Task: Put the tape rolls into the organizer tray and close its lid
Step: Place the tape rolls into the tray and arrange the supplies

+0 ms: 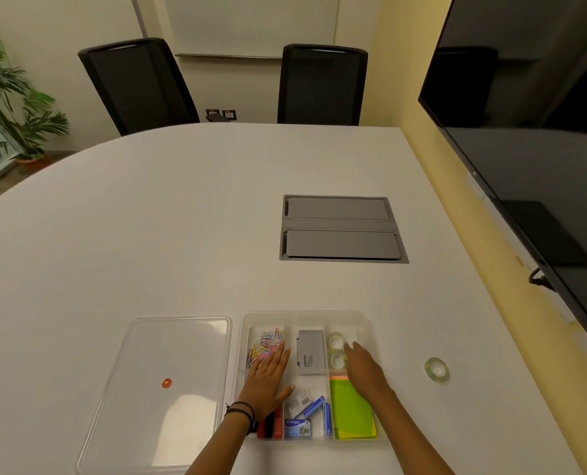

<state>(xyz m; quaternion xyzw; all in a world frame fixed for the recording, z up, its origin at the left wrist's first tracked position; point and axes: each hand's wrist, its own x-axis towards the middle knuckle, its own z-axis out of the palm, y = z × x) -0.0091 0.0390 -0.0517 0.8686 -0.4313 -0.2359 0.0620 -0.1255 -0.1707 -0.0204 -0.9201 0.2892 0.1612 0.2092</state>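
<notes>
Hands: left hand (267, 378) flat, fingers together; right hand (364, 368) fingers seemingly loose, at trayed rolls (336, 349).
Loose roll (436, 369): lies flat, rightward, nearer right hand.

On the white table (182, 217) the clear organizer tray (365, 320) holds two tape rolls (336, 349) in its far right compartment. The right hand (365, 370) reaches there, the left hand (268, 375) lies flat on the tray. A third tape roll (436, 369) sits apart (right side). The lid (158, 389) lies left.
</notes>
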